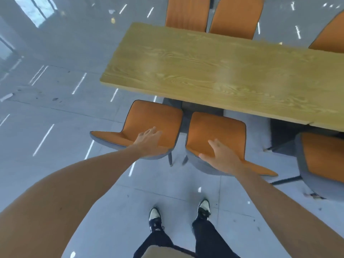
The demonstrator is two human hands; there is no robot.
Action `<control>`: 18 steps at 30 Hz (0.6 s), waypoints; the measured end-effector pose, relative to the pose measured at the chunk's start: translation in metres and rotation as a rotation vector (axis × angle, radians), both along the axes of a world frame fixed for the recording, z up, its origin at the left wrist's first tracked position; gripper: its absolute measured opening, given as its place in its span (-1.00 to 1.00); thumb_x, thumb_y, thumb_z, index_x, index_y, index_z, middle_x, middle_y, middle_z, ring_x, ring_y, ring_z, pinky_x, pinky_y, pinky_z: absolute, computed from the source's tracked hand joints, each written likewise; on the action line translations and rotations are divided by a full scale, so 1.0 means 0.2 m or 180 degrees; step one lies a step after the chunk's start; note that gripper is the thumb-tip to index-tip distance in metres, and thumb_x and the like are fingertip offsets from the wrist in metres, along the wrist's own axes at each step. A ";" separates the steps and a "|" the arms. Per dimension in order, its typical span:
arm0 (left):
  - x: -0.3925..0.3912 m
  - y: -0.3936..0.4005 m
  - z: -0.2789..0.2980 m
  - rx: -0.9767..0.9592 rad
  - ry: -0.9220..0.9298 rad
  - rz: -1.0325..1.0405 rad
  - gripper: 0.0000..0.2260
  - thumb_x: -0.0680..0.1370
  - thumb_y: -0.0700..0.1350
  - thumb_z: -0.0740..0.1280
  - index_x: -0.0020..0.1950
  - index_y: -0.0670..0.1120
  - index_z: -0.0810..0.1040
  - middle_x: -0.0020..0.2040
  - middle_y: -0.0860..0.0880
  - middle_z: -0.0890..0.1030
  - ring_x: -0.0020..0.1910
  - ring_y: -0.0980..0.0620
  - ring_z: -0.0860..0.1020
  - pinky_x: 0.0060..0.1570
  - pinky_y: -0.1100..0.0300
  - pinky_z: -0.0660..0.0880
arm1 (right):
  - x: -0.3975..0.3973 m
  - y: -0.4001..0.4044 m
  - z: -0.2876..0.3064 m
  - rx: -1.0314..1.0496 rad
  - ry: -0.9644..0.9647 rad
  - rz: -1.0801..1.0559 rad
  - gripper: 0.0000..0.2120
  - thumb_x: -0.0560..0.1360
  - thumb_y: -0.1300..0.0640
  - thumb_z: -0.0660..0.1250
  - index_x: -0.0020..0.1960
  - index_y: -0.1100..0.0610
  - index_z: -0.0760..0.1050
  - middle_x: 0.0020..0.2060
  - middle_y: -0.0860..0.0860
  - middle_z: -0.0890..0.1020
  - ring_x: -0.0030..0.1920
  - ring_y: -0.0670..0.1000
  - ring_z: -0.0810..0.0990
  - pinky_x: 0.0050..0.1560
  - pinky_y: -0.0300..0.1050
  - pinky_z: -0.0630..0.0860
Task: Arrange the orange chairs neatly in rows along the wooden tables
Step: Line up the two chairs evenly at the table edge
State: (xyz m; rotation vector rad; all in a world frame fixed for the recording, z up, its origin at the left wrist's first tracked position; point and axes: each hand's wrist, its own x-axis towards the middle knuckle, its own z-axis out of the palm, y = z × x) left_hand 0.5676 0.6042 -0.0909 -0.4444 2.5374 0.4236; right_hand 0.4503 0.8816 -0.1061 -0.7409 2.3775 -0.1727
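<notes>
Person stands at the near long side of the wooden worktop [214, 71], both arms out, one hand per chair. Left hand [149, 139] sits at the top of the backrest of the left orange chair [152, 121], fingers [152, 130] spread loose and draped over the upper edge onto the orange face; flat contact more than a closed grip, can't tell if the thumb hooks behind. Right hand [220, 155] does the same on the right orange chair [216, 133], fingers wide and splayed, palm on the backrest top. Neither hand is wrapped tight.

Judgement: holding at the backrest top gives leverage to slide or nudge both chairs together, so the pair stays level.

Both chairs face the worktop, seats partly under its near edge, side by side with a narrow gap between them; their backrests look about even. Feet [178, 211] are planted behind the gap on the glossy floor [55, 127], centred between the two.

Further chairs: two far chairs [212, 15] sit close together across the worktop, one more at the far right [329, 36], and a near-right chair [322, 157] stands apart from the pair and looks turned off-line, probably the next to fix.

This pair looks almost done.
</notes>
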 end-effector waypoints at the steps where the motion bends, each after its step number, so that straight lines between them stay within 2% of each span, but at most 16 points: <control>1: 0.02 -0.04 -0.05 0.0032 -0.0093 -0.0050 -0.23 0.55 0.35 0.30 0.64 0.00 0.17 0.64 -0.13 0.16 0.60 -0.19 0.18 0.50 -0.20 0.17 | 0.04 0.01 -0.03 0.0085 -0.0165 -0.0095 -0.13 0.50 -0.47 0.10 0.62 0.04 0.08 0.61 0.08 0.11 0.59 0.12 0.13 0.51 0.16 0.22; 3: 0.05 -0.13 -0.15 -0.0012 -0.0227 -0.0116 -0.23 0.50 0.38 0.31 0.58 0.00 0.27 0.55 -0.08 0.33 0.52 -0.16 0.30 0.46 -0.19 0.26 | 0.10 0.03 -0.08 0.0206 -0.0268 -0.0150 -0.16 0.48 -0.45 0.17 0.58 0.03 0.17 0.53 0.01 0.29 0.51 0.13 0.29 0.44 0.11 0.30; 5: 0.08 -0.19 -0.23 -0.0054 -0.0374 -0.0317 -0.35 0.45 0.36 0.36 0.40 0.01 0.42 0.32 0.00 0.52 0.33 -0.09 0.47 0.31 -0.09 0.39 | 0.12 0.04 -0.13 0.0277 0.0041 0.0041 -0.30 0.47 -0.36 0.25 0.46 0.04 0.29 0.27 -0.05 0.49 0.29 0.09 0.49 0.26 0.04 0.42; 7: 0.10 -0.22 -0.30 -0.0161 -0.0295 -0.0581 -0.65 0.46 0.19 0.38 0.12 0.02 0.48 0.03 0.06 0.58 0.04 -0.04 0.55 -0.01 0.05 0.45 | 0.11 0.05 -0.19 0.0340 0.0269 0.0160 -0.42 0.50 -0.14 0.33 0.43 0.06 0.31 0.19 -0.04 0.54 0.20 0.08 0.53 0.19 0.01 0.48; 8: 0.10 -0.24 -0.33 -0.0228 -0.0224 -0.0679 -0.76 0.46 0.08 0.36 0.06 0.01 0.49 -0.06 0.06 0.58 -0.06 -0.03 0.56 -0.13 0.08 0.45 | 0.09 0.06 -0.21 0.0406 0.0303 0.0131 -0.44 0.50 -0.04 0.35 0.44 0.07 0.31 0.20 -0.01 0.55 0.17 0.07 0.54 0.15 0.01 0.51; 10: 0.08 -0.26 -0.35 -0.0308 -0.0137 -0.0834 -0.83 0.45 -0.06 0.31 0.02 0.00 0.52 -0.14 0.06 0.58 -0.15 -0.02 0.56 -0.24 0.11 0.48 | 0.07 0.05 -0.23 0.0585 0.0432 0.0027 -0.49 0.47 0.09 0.35 0.40 0.07 0.36 0.11 -0.01 0.59 0.04 0.07 0.58 -0.01 -0.01 0.56; 11: 0.08 -0.27 -0.35 -0.0349 -0.0082 -0.0915 -0.84 0.44 -0.08 0.30 0.01 0.01 0.53 -0.17 0.06 0.58 -0.18 -0.01 0.56 -0.28 0.12 0.48 | 0.06 0.05 -0.24 0.0657 0.0527 -0.0016 -0.55 0.44 0.13 0.33 0.33 0.06 0.42 0.01 -0.03 0.61 -0.05 0.06 0.59 -0.13 -0.04 0.55; 13: 0.08 -0.27 -0.37 -0.0346 0.0048 -0.0991 -0.87 0.42 -0.09 0.29 -0.05 0.02 0.54 -0.21 0.07 0.59 -0.22 -0.01 0.57 -0.32 0.13 0.47 | 0.07 0.03 -0.26 0.0716 0.0656 -0.0131 -0.69 0.37 0.17 0.27 0.10 0.02 0.52 -0.22 -0.10 0.57 -0.23 0.01 0.54 -0.35 -0.12 0.41; 15: 0.09 -0.28 -0.40 -0.0370 0.0179 -0.1034 -0.92 0.40 -0.10 0.28 -0.14 0.02 0.53 -0.25 0.05 0.59 -0.26 -0.04 0.56 -0.35 0.14 0.40 | 0.09 0.00 -0.28 0.0637 0.0766 -0.0226 -0.80 0.33 0.17 0.26 -0.07 0.01 0.50 -0.35 -0.11 0.48 -0.32 -0.01 0.47 -0.43 -0.15 0.28; 18: 0.09 -0.28 -0.39 -0.0439 0.0222 -0.1221 -0.91 0.37 -0.13 0.26 -0.16 0.00 0.51 -0.32 0.05 0.55 -0.32 -0.05 0.52 -0.40 0.17 0.28 | 0.11 0.00 -0.28 0.0524 0.0889 -0.0210 -0.85 0.29 0.17 0.29 -0.17 -0.02 0.52 -0.40 -0.09 0.47 -0.35 -0.02 0.46 -0.45 -0.16 0.27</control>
